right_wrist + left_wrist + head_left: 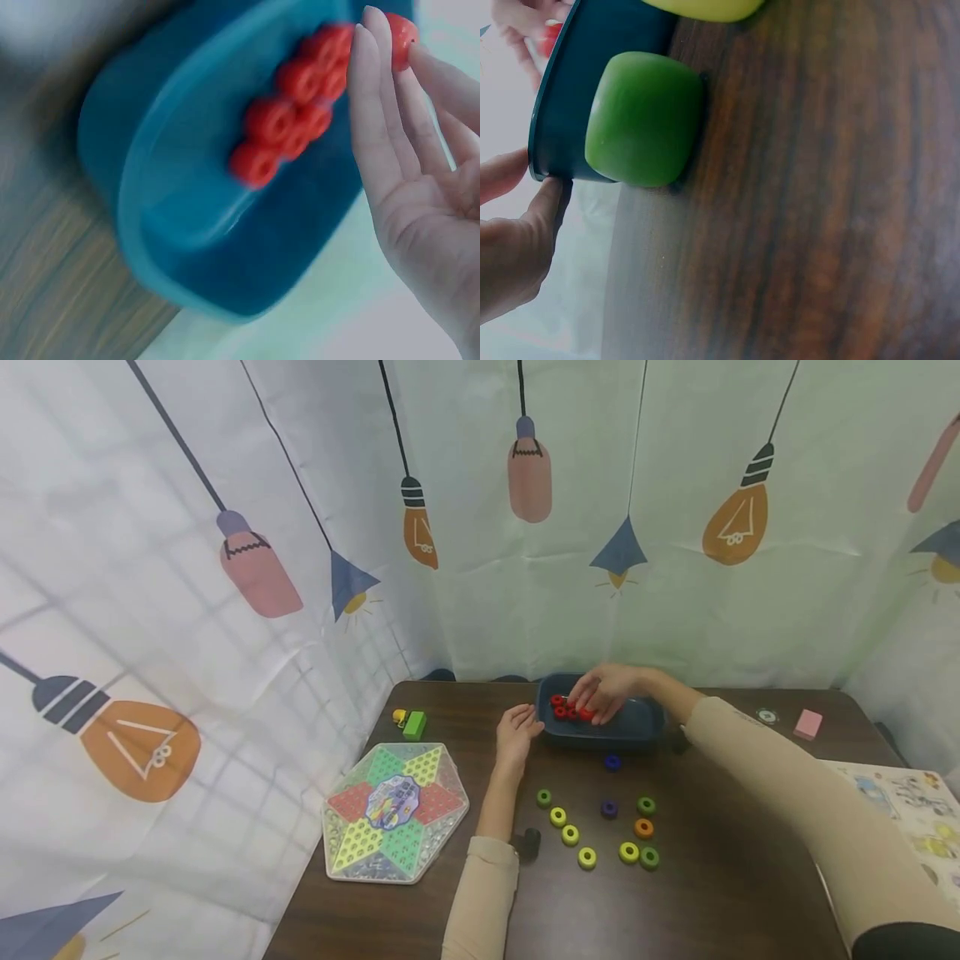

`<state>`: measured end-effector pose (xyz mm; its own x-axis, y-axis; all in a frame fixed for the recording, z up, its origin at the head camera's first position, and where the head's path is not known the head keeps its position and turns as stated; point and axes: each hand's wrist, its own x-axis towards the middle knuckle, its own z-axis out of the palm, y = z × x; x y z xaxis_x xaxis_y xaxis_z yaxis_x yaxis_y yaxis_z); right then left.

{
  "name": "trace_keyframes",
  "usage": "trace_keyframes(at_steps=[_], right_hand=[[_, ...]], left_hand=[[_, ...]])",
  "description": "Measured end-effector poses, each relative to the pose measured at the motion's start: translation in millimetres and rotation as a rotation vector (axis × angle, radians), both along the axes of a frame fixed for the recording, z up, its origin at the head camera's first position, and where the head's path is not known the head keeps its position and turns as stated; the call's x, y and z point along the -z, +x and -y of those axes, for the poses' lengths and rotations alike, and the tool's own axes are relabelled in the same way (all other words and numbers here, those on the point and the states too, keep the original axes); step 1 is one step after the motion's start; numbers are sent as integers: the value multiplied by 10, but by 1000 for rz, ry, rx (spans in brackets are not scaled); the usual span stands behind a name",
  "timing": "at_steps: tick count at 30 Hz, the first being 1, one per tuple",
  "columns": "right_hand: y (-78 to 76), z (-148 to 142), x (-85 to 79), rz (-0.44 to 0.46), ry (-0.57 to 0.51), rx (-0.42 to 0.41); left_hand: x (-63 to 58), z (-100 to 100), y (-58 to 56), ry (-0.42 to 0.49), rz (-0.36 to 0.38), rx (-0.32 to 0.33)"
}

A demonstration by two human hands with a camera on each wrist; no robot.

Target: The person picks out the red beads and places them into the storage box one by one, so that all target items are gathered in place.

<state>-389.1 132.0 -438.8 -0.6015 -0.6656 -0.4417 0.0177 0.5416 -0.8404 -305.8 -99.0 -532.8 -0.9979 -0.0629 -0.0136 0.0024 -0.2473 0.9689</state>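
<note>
A dark blue-green plastic bin (637,718) stands at the far edge of the brown table. Several red rings (270,122) lie at one end inside it. My right hand (609,687) is over the bin and pinches a red ring (403,41) between thumb and fingertips, above the others. With its fingertips my left hand (516,735) touches the bin's left end at the rim; in the left wrist view the fingers (544,206) meet the bin's corner. On the table before the bin, a blue ring (612,762) lies closest to it.
Nearer lie yellow rings (587,858), green rings (647,806), an orange ring (643,828) and a purple ring (609,809). A hexagonal star-patterned game board (393,810) and green block (415,726) sit left. At right are a pink block (808,724) and a picture sheet (900,793).
</note>
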Motion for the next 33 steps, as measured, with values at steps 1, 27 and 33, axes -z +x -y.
trace_keyframes(at_steps=[1, 27, 33], right_hand=[[-33, -28, 20, -11, 24, 5], [-134, -243, 569, -266, 20, 219], [43, -266, 436, -330, -65, 291]], left_hand=[[8, -4, 1, 2, 1, 0], [41, -5, -1, -13, -5, -24], [61, -46, 17, -28, -21, -17]])
